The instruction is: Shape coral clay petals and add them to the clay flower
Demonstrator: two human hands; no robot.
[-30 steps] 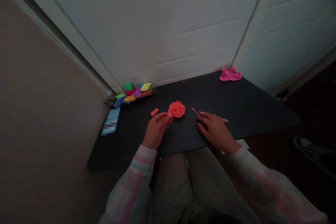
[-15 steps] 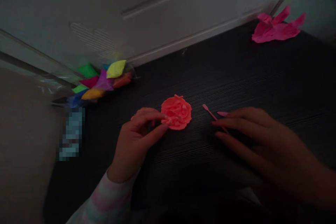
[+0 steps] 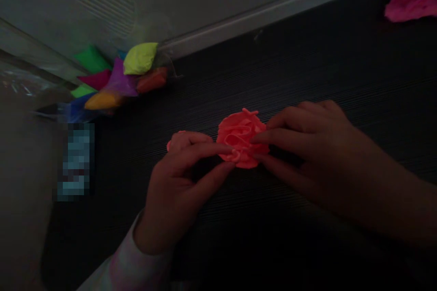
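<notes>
A coral-pink modelling-clay flower (image 3: 239, 134), with ruffled folds inside a round outer rim, lies on the dark table. My left hand (image 3: 184, 170) pinches its lower left edge between thumb and index finger. From the other side, my right hand (image 3: 303, 145) grips the flower's right edge, thumb below and fingers above. Another bit of coral clay (image 3: 168, 145) peeks out behind the curled fingers of my left hand. The pink modelling tools cannot be seen; my right hand covers that part of the table.
Packets of coloured clay (image 3: 118, 77) in a clear bag lie at the back left against the pale panel. A blurred-out pale blue packet (image 3: 77, 159) sits near the table's left edge. Bright pink clay (image 3: 414, 0) stands at the far right corner of the dark table (image 3: 307, 68).
My right hand has moved left from the pink tools and taken hold of the flower's right edge. My left hand keeps its pinch. The camera view has shifted closer.
</notes>
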